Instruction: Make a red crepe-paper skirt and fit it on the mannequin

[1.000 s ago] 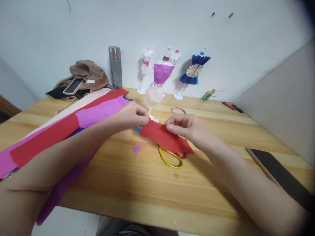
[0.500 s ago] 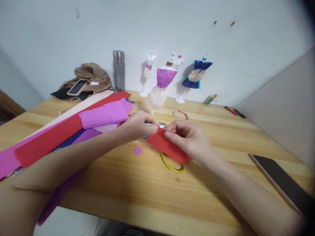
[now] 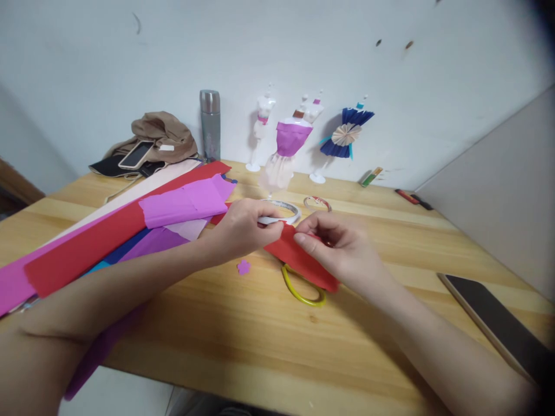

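Note:
A piece of red crepe paper (image 3: 299, 257) is stretched between my two hands above the table. My left hand (image 3: 249, 222) pinches its upper left edge between thumb and fingers. My right hand (image 3: 332, 245) grips the paper close by, thumb against curled fingers. A white tape roll (image 3: 292, 209) shows just behind my left fingers; whether they also hold it I cannot tell. Partly under the red paper lies a yellow loop (image 3: 303, 297). A small purple paper flower (image 3: 243, 267) rests on the wood below my left hand.
Folded coloured paper (image 3: 186, 201) is heaped at the left. Small dress forms, one in a purple top (image 3: 292, 137) and one in blue pleats (image 3: 338, 147), stand by the wall with a flask (image 3: 210, 127). A bracelet-like ring (image 3: 318, 203) lies behind; a phone (image 3: 489, 318) is at the right.
The red paper and my right hand have shifted slightly right. My left hand has moved a little, and more of the white tape roll's ring shows behind it.

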The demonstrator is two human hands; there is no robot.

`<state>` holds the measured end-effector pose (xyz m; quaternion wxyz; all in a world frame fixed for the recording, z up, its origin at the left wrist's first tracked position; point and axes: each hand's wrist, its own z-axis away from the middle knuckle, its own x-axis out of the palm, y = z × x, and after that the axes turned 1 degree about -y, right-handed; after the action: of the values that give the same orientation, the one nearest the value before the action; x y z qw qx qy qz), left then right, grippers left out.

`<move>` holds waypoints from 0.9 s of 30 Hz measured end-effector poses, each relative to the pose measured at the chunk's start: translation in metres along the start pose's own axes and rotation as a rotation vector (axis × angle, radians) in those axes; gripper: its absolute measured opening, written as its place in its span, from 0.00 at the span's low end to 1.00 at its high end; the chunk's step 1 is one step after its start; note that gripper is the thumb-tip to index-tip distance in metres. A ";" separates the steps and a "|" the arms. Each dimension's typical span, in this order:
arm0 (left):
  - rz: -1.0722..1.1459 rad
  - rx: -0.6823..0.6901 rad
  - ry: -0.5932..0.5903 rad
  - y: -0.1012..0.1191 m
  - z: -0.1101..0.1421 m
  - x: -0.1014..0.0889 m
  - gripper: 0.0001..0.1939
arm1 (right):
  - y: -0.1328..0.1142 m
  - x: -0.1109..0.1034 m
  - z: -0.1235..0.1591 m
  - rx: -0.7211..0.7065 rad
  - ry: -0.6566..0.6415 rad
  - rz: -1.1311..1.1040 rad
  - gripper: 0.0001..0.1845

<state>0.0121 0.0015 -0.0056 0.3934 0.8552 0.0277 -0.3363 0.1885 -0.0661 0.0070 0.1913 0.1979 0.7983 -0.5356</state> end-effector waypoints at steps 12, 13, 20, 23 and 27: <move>0.056 0.049 0.078 0.007 0.004 0.003 0.08 | -0.008 0.001 0.008 -0.097 0.020 0.089 0.04; 0.063 0.051 0.076 0.007 0.004 0.003 0.08 | -0.007 0.001 0.007 -0.093 0.024 0.075 0.04; 0.059 0.059 0.057 0.007 0.004 0.003 0.09 | -0.003 0.001 0.006 -0.084 -0.019 -0.049 0.03; 0.045 0.041 0.041 0.007 0.005 0.003 0.09 | -0.003 0.002 0.006 -0.102 -0.004 -0.047 0.03; 0.035 0.039 0.052 0.005 0.006 0.004 0.09 | -0.002 0.002 0.006 -0.138 0.065 0.044 0.04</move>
<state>0.0136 -0.0072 -0.0075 0.3818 0.8715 0.0163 -0.3073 0.1867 -0.0721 0.0056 0.1902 0.2192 0.8346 -0.4682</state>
